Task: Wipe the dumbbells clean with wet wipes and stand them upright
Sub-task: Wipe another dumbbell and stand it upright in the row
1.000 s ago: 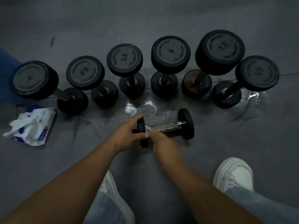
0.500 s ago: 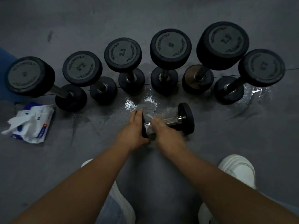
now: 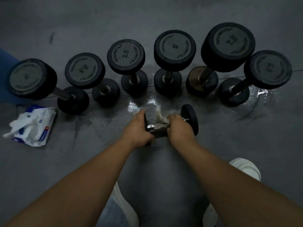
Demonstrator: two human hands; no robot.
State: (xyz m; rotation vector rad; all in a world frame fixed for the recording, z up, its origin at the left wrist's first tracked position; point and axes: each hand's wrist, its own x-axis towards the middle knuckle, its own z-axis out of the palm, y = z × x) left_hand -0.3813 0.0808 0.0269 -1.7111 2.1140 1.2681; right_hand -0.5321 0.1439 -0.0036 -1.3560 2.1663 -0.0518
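Note:
A small black dumbbell [image 3: 190, 117] with a chrome handle lies on its side on the grey floor in front of me. My left hand [image 3: 136, 129] grips its left head. My right hand [image 3: 179, 130] is wrapped round the handle near the right head, with a crumpled white wet wipe [image 3: 159, 116] pinched against the bar. Behind it, several black dumbbells [image 3: 174, 48] stand upright in a row, marked 2.5, 5 and 7.5.
A white and blue pack of wet wipes [image 3: 35, 126] lies on the floor at the left, a wipe pulled out of it. Wet patches [image 3: 133, 106] shine on the floor by the row. My white shoes [image 3: 246, 167] stand below my arms.
My right hand has slid along the handle from the left head towards the right head, taking the wipe with it. The left hand keeps its hold on the left head.

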